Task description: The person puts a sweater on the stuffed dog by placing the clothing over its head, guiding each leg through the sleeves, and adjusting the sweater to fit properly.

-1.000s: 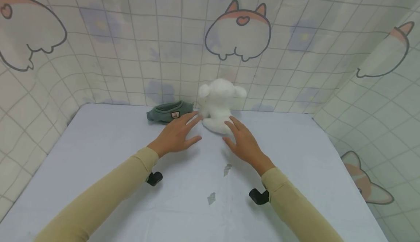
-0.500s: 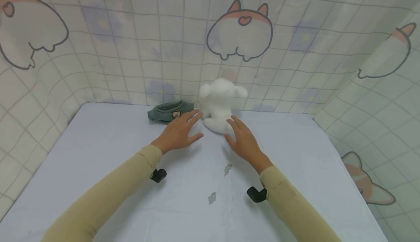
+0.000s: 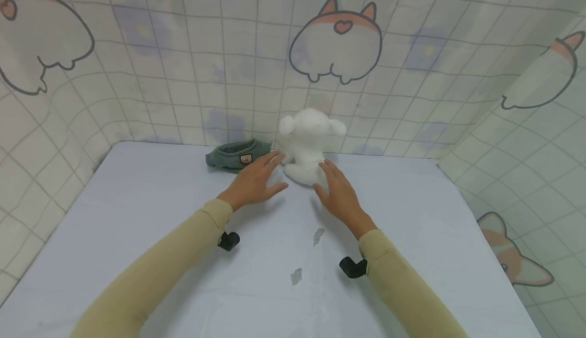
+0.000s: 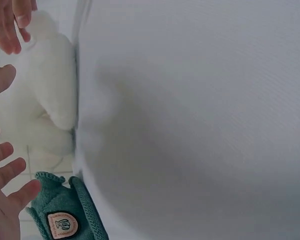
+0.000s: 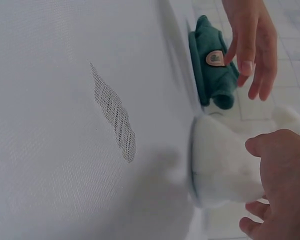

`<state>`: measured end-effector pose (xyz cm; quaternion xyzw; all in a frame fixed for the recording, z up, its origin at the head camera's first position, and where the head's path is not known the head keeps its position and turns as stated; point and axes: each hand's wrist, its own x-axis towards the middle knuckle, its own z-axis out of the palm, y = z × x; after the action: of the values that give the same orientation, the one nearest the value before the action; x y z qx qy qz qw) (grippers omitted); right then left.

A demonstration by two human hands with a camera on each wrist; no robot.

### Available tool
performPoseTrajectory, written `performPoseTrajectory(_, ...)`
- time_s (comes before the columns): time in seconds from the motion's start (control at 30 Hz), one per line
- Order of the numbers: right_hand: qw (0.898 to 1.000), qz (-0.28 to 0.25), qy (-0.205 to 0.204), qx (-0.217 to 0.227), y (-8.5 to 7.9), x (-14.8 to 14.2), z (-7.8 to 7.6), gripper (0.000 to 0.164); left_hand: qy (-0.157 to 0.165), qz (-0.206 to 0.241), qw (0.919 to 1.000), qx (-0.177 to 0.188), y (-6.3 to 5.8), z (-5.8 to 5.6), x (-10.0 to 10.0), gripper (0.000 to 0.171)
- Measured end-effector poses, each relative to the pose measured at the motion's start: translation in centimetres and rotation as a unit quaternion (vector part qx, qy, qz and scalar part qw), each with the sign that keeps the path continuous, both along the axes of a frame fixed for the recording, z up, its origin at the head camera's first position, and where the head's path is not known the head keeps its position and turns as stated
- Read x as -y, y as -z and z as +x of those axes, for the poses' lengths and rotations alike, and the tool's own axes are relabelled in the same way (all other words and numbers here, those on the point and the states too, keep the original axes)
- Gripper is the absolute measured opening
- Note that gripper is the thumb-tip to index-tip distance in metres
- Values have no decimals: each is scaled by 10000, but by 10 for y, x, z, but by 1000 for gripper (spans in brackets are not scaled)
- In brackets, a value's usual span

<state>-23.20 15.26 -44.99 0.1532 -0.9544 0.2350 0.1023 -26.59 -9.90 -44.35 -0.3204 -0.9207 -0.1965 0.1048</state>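
Note:
A white plush animal (image 3: 308, 137) sits at the back of the table, leaning near the wall cloth. Just left of it lies a small green knitted garment (image 3: 233, 156) with a pale patch on its front. My left hand (image 3: 254, 181) spreads its fingers over the gap between garment and plush, thumb apart. Opposite, my right hand (image 3: 341, 195) reaches to the plush's right lower side, its fingertips overlapping the white leg. Neither hand grips anything. In the right wrist view, the right hand (image 5: 287, 185) covers part of the plush (image 5: 222, 162).
A white cloth covers the table (image 3: 256, 277). Two grey mesh patches (image 3: 319, 236) show in its middle. Checked cloth (image 3: 229, 73) with corgi drawings encloses the back and sides. Black wrist mounts (image 3: 353, 267) hang below both sleeves.
My left hand has shifted slightly right and forward, closer to the plush. The right forearm has drifted a little left. The plush and the garment have stayed in place.

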Motion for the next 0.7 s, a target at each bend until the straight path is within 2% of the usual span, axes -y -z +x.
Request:
performPoseTrajectory(0.3,9984,-434,160,321,13,0,-10,65,-316,265,9944,972,4,-11,1,81)
performPoseTrajectory(0.5,9968,-663,299,340,16,2,-15,66,-318,694,9877,1365,5,-16,0,82)
performPoseTrajectory(0.7,9953,-785,347,449,20,3,-20,67,-366,922,9795,1753,9,-21,-4,83)
